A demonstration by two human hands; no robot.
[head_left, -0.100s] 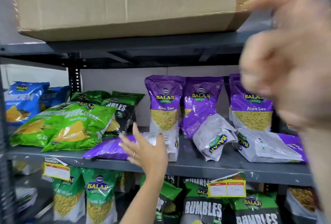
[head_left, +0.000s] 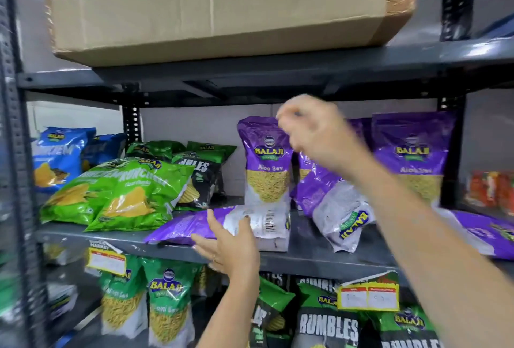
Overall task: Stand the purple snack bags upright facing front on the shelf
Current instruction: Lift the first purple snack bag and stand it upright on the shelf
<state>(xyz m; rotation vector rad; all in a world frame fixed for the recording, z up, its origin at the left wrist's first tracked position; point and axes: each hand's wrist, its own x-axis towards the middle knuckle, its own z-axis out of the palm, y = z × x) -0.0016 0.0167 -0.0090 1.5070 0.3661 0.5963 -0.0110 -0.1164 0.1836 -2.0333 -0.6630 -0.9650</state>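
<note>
**Fig. — R hand drops in toward the purple bags; L hand closes on the flat one**

Moved since the prior frame: our right hand (head_left: pixel 314 136), which was a blur close to the lens at far right, now sits lower and further in, w/ its forearm crossing in front of the middle bags. Our left hand (head_left: pixel 230 244) has gone from just short of the lying bag to touching it.

L to R on the middle shelf (head_left: pixel 319 260):
- Green chip bags (head_left: pixel 119 194), slumped, not part of the job.
- Flat purple bag (head_left: pixel 222 225), lying on its side at the shelf front, barcode side up. Left fingers are spread wide, thumb up on the pack's white panel, palm at its near edge; contact yes, closed grasp not yet.
- Upright purple bag (head_left: pixel 264 164), front label out, just behind the flat one. Looks done.
- Tipped purple bag (head_left: pixel 333 208), leaning fwd, upside down, back side showing.
- Right hand hangs in front of these, fingers loosely curled; blur means we cannot tell if it pinches anything.
- Far upright purple bag (head_left: pixel 411 153), facing front.
- Another flat purple bag (head_left: pixel 486 233) at far R.

Reading: both hands now in working range, so we judge lifting is about to start. Approx. two of five stand correctly.
</note>
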